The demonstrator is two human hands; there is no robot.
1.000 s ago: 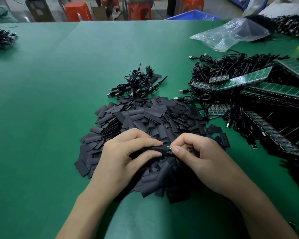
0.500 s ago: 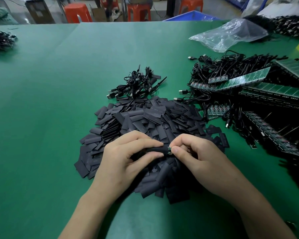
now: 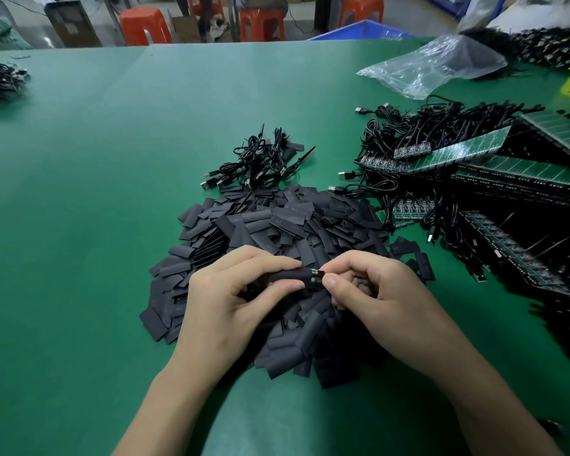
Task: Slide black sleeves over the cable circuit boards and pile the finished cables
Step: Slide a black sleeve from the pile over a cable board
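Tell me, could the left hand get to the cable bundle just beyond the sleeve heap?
Probably, once freed: the left hand grips a black sleeve now, and only the low sleeve heap lies between it and the cable bundle.

One black sleeve (image 3: 292, 278) sits sideways over the near part of the heap (image 3: 277, 232) of flat sleeves, with a bit of green board (image 3: 317, 274) poking out its right end. Finished cables (image 3: 260, 166) are piled just behind the heap, and unsleeved cables (image 3: 418, 143) are tangled off right.
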